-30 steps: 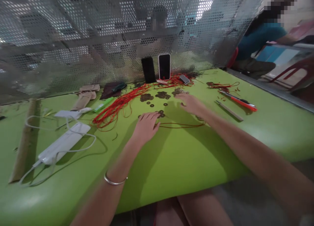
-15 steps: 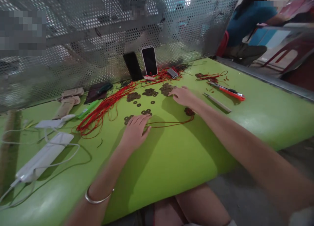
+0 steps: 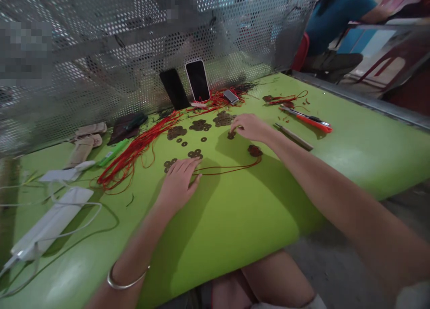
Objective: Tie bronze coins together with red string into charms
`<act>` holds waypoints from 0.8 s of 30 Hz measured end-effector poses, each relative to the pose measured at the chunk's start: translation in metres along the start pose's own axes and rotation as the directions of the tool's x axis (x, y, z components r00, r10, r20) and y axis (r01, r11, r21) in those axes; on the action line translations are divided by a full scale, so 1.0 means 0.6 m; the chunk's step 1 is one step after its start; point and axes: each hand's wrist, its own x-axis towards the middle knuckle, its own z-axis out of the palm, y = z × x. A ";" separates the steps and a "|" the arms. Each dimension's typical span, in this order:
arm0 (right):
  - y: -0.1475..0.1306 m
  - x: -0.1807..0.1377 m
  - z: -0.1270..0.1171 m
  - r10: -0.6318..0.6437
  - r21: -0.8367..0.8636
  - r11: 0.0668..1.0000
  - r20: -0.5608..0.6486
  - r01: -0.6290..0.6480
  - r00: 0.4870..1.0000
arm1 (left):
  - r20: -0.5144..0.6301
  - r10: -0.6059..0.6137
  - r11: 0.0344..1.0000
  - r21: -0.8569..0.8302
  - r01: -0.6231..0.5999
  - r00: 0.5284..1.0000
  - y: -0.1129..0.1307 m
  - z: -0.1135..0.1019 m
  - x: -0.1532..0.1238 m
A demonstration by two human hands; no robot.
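Note:
My left hand [image 3: 178, 181] lies flat and open on the green table, fingers stretched forward. Its fingertips reach two small groups of round brown coins with holes, one group [image 3: 170, 165] at the left and another [image 3: 195, 153] ahead. A red cord [image 3: 228, 169] runs from beside this hand to a dark knotted coin bundle [image 3: 255, 150]. Further right, my right hand [image 3: 250, 127] bends its fingers down onto a few coins [image 3: 230, 135], just in front of a larger coin pile [image 3: 222, 118]. The fingertips partly cover those coins.
More coin piles [image 3: 200, 125] and a red cord bundle [image 3: 134, 152] lie around. Two phones [image 3: 197, 80] lean on the perforated metal screen [image 3: 134, 49]. A box cutter [image 3: 311, 120] and a thin tool [image 3: 295, 137] lie right, a power strip [image 3: 53, 224] left. A person [image 3: 339, 22] sits beyond.
My right hand has drawn back slightly from the large pile, with a few coins now apart from it under the fingertips. The left hand stays put; the view has shifted slightly.

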 end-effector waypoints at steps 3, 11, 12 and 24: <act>-0.003 0.001 -0.001 -0.097 0.002 0.995 0.070 0.097 0.993 | 0.001 0.005 1.000 0.001 -0.005 1.000 0.001 -0.001 0.000; -0.040 -0.004 0.006 -0.243 0.024 0.970 0.147 0.243 0.959 | 0.017 -0.006 1.000 -0.003 0.006 1.000 0.002 0.000 0.000; -0.045 -0.005 0.007 -0.251 0.021 0.968 0.148 0.251 0.957 | 0.018 -0.006 1.000 -0.006 0.006 1.000 0.002 0.001 0.000; -0.085 -0.002 0.015 -0.259 -0.049 0.962 0.160 0.269 0.953 | -0.026 -0.083 0.996 -0.022 0.082 0.996 0.056 0.020 0.058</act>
